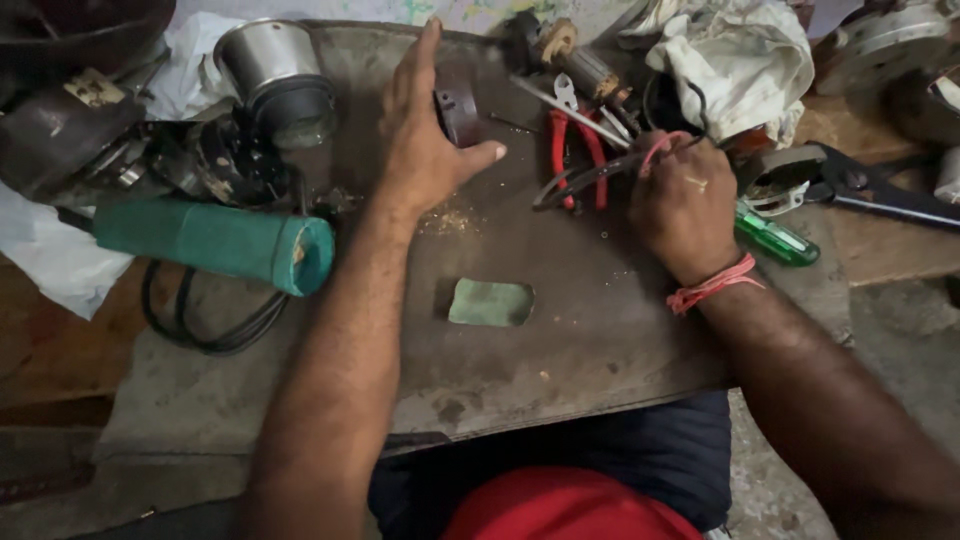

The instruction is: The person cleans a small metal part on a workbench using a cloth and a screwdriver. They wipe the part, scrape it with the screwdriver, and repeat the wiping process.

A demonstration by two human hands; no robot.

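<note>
Head view: left hand [425, 140] flat, open beside dark ring [457, 103]; right hand [685, 205] clenched on wires [600, 172].

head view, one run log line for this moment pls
left hand: flat by dark ring | right hand: closed on wires | red pliers: on board

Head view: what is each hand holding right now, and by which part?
The left hand lies flat beside a dark ring-shaped part, gripping nothing. The right hand is closed around thin red and dark wires at their near end.
</note>
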